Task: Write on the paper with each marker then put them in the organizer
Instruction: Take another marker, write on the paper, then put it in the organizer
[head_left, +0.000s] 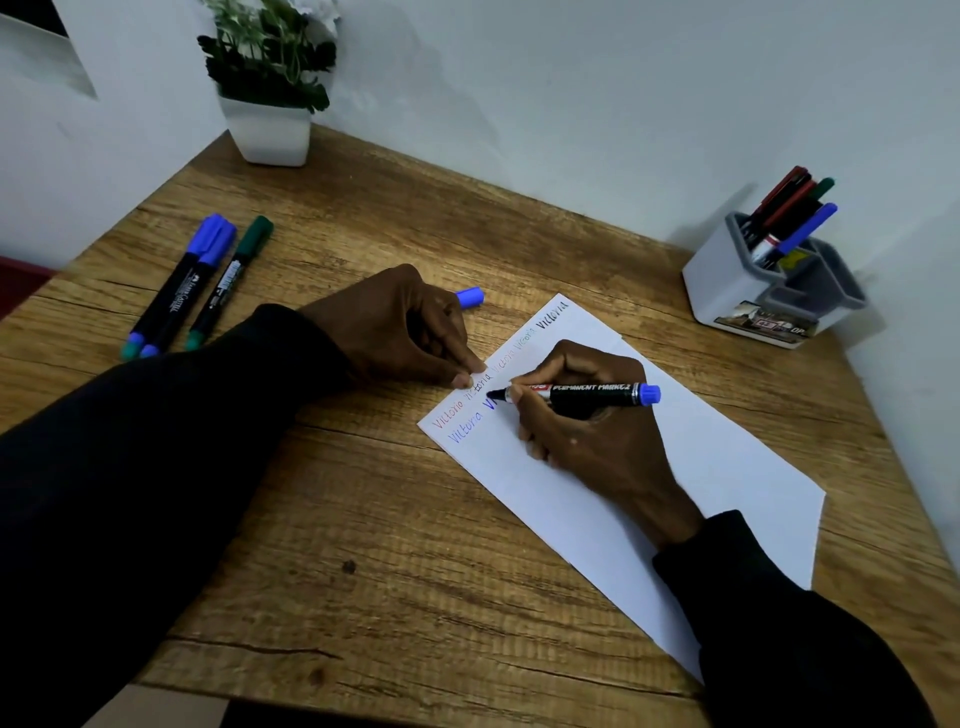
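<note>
My right hand (582, 415) gripped the blue marker (576, 393), tip on the paper (675, 467), while my left hand (400, 332) clutched its cap (470, 297), fingertips pinning the sheet.

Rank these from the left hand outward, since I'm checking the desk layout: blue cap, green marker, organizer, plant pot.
1. blue cap, just behind the left hand
2. green marker, to its left
3. plant pot, far-left corner
4. organizer, far right
</note>
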